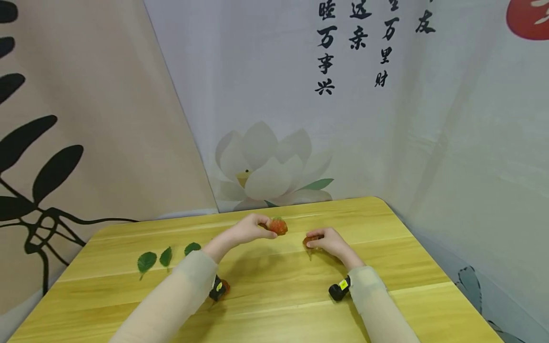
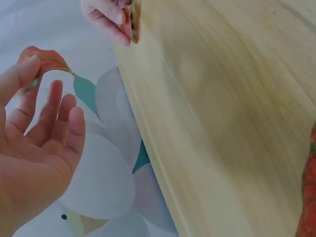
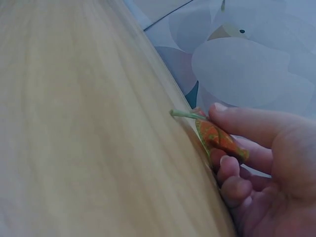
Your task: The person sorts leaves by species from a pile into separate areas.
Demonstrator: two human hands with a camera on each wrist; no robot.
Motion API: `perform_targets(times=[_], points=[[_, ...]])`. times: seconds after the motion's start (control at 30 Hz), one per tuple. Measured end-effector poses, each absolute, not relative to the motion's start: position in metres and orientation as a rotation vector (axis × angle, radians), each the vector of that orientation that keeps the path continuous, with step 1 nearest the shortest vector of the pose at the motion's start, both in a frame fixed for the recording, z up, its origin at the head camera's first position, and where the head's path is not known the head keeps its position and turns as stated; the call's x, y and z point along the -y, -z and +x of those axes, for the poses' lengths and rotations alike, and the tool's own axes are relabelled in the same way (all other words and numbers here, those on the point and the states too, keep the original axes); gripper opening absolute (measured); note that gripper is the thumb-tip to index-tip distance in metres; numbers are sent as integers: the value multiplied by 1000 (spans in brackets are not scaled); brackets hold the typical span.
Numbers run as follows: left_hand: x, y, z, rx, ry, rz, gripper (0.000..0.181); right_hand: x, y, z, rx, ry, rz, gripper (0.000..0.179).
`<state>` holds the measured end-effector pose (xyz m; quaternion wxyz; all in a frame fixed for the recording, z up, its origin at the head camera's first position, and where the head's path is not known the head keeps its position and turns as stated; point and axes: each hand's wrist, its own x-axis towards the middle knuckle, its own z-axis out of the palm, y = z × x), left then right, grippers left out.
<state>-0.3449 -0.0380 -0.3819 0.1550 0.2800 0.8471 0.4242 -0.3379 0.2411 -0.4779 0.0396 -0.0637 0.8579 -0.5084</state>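
My left hand pinches a red-orange leaf between thumb and fingers, above the far part of the table. In the left wrist view this leaf shows a pale vein, and the other fingers are loosely bent below it. To the right, my right hand pinches a second reddish leaf, its stem pointing down toward the table. The right wrist view shows that leaf mottled orange and green, folded, with a pale green stem. Both hands are apart from each other.
Three green leaves, one farthest left, another and a third, lie on the wooden table at left. A red leaf lies partly hidden behind the left wrist camera. A printed curtain hangs behind the table.
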Motion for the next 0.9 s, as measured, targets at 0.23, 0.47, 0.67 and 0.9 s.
perform_targets(times=[0.23, 0.47, 0.67, 0.9], points=[[53, 384, -337, -2336, -1368, 799, 19, -239, 481, -337, -2615, 1563, -192, 35], [70, 385, -325, -2283, -1456, 827, 28, -239, 483, -338, -2614, 1561, -193, 37], [81, 383, -318, -2254, -1433, 851, 22, -240, 480, -337, -2622, 1556, -205, 37], [90, 385, -308, -2241, -1370, 905, 46, -239, 477, -335, -2633, 1568, -212, 38]])
